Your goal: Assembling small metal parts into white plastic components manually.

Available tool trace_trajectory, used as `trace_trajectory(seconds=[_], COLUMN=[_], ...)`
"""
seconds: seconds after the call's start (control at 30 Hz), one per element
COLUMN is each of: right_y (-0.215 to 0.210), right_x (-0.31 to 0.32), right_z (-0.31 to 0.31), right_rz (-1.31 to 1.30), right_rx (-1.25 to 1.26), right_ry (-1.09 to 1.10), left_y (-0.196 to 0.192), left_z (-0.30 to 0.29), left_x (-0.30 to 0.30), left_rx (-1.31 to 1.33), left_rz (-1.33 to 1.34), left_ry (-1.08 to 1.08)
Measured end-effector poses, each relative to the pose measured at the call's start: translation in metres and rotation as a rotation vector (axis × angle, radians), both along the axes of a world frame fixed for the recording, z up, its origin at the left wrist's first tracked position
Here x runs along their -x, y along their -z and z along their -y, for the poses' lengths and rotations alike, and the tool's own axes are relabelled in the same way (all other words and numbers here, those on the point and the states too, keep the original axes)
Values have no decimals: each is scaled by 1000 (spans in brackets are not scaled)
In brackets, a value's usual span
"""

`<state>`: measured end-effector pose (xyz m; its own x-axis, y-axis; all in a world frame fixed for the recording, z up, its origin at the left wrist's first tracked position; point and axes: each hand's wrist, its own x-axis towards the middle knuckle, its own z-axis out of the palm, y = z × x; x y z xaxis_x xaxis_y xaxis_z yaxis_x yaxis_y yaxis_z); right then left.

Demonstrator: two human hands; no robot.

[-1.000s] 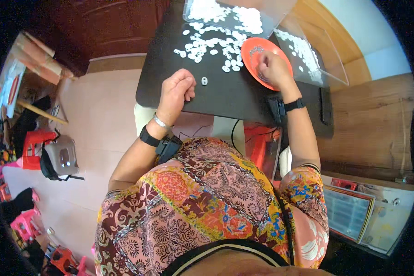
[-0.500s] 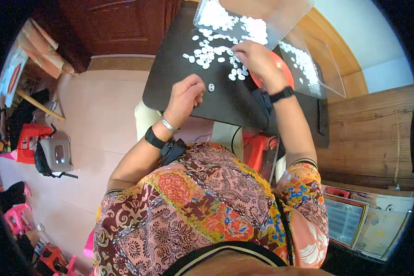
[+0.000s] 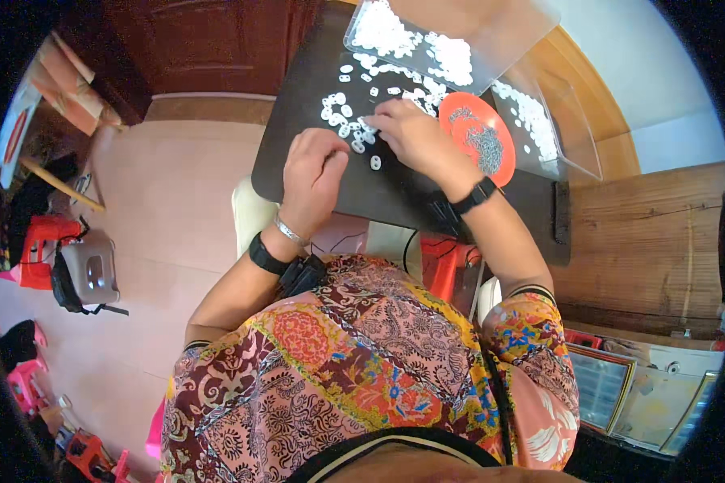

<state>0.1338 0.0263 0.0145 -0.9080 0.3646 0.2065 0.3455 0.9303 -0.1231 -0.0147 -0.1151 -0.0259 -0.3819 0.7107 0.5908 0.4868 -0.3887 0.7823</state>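
Observation:
Small white oval plastic pieces with two holes (image 3: 345, 110) lie scattered over the dark table (image 3: 298, 97). My right hand (image 3: 415, 138) lies over them with its fingers stretched out, fingertips touching a few. Close by on the left, my left hand (image 3: 312, 165) is curled, thumb against the fingers; whatever it may hold is hidden. A single white piece (image 3: 376, 163) sits apart between the hands, on the near side. To the right of my right hand, an orange-red plate (image 3: 457, 105) bears a heap of small grey metal parts (image 3: 485, 147), too small to name.
At the far side stands a clear plastic bin (image 3: 491, 80) with many white pieces. Another clear bin (image 3: 576, 121) with white pieces is at the right, beside a wooden panel (image 3: 644, 233). A pale stool or chair (image 3: 248, 205) stands at the table's left corner.
My right hand has come left and nearer, away from the plate, which now shows fully. Several white pieces have shifted left toward my left hand, which has turned slightly and stays curled.

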Motion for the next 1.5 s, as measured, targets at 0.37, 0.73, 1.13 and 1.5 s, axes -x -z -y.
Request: trace_trajectory(seconds=[0.37,0.73,1.13,1.5], right_y=[-24,-9,-13,6], right_x=[-19,50,20,17], right_z=[-37,-39,-37,-50], right_rz=[-117,206,98,147], right_rx=[121,71,95,127], right_ry=[175,296,241,168], left_y=[-1,1,4,4], left_z=[-3,-2,0,1], left_x=[-2,0,1,1], left_rx=[101,83,105,184], left_rz=[-148,-28,-19,-46], left_ry=[38,33,37,16])
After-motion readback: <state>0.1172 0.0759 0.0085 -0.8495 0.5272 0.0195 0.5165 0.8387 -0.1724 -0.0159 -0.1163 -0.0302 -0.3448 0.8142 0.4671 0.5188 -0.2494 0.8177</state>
